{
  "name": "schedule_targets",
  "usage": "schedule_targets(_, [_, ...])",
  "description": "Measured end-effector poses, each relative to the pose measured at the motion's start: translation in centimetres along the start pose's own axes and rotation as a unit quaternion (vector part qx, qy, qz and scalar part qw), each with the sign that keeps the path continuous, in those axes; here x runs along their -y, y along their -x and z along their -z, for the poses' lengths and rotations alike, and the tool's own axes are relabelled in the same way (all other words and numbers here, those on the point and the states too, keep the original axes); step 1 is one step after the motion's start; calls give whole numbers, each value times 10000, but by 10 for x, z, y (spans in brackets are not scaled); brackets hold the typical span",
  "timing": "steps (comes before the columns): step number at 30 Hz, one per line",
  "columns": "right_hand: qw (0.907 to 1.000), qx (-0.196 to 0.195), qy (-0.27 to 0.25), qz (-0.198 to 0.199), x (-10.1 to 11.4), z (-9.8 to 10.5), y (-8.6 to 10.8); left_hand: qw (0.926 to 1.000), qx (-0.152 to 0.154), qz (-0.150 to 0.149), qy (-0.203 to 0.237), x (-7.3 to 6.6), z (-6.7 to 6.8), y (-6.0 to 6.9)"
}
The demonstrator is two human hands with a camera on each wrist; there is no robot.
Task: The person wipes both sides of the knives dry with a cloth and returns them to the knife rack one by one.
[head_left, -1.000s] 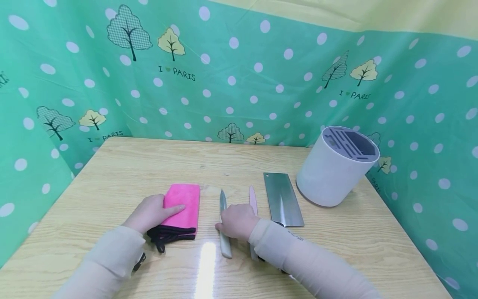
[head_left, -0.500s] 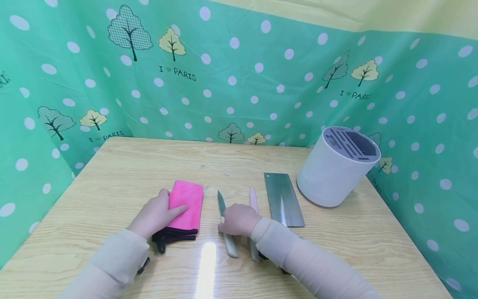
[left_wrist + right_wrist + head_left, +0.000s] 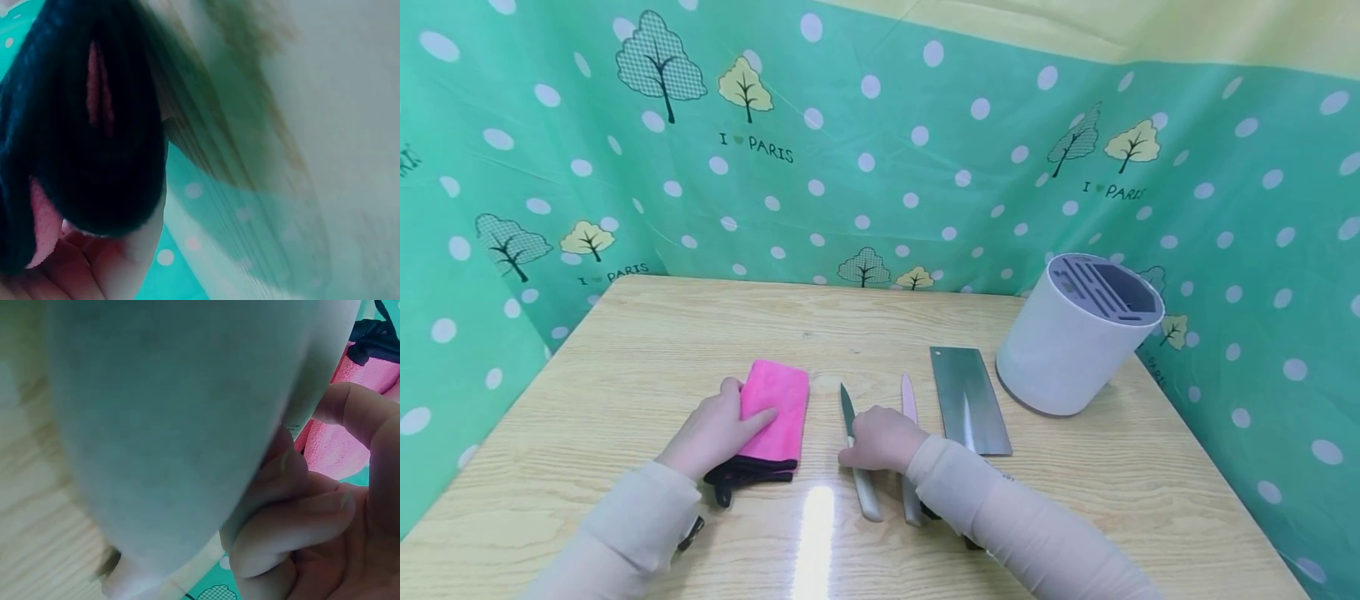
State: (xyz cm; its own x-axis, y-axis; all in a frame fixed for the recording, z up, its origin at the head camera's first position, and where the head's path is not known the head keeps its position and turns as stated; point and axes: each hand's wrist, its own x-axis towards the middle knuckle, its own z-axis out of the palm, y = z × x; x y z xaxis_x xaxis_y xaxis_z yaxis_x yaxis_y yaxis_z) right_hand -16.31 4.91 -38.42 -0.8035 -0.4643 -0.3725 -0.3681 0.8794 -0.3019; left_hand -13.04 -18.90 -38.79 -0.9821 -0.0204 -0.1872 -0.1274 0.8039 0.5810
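Observation:
In the head view my left hand (image 3: 718,425) holds a folded pink cloth (image 3: 784,408) with black edging, thumb on top. The left wrist view shows the cloth's dark folded edge (image 3: 106,156) close up, with fingers below it. My right hand (image 3: 883,440) grips a knife (image 3: 867,496) with a pale handle, its blade pointing away and slightly left. Whether this knife is off the table cannot be told. A second knife (image 3: 908,400) with a pinkish blade lies just right of it, partly behind the hand. Curled fingers (image 3: 294,531) and a blurred pale shape fill the right wrist view.
A cleaver (image 3: 967,400) lies right of the knives, its handle mostly hidden under my right forearm. Beyond it stands a white round knife block (image 3: 1052,358) with a slotted grey top. A dotted green curtain (image 3: 850,167) hangs behind the wooden table (image 3: 730,325).
My left hand has shifted the cloth slightly right and turned it a little. The gripped knife has swung, its handle end going right, and the right hand has moved slightly right.

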Motion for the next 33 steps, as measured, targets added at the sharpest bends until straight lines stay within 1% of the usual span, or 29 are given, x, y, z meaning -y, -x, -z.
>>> schedule_targets(10, [9999, 18, -140, -39, -2, -2, -1, 10000, -35, -39, 57, -2, -1, 1])
schedule_targets(16, [9997, 48, -210, -141, -3, -3, -1, 9997, -142, -87, 149, -5, -2, 4])
schedule_targets(24, [9980, -87, -570, -256, -4, 2, 1, 9991, -296, -192, 216, -9, 0, 5])
schedule_targets(30, [9944, -52, -974, -399, -5, 10, 2, 9983, -423, -306, 240, -12, 2, 6])
schedule_targets(33, [9935, -101, -1062, -397, -6, 15, 4, 9977, -513, -377, 239, -15, 4, 7])
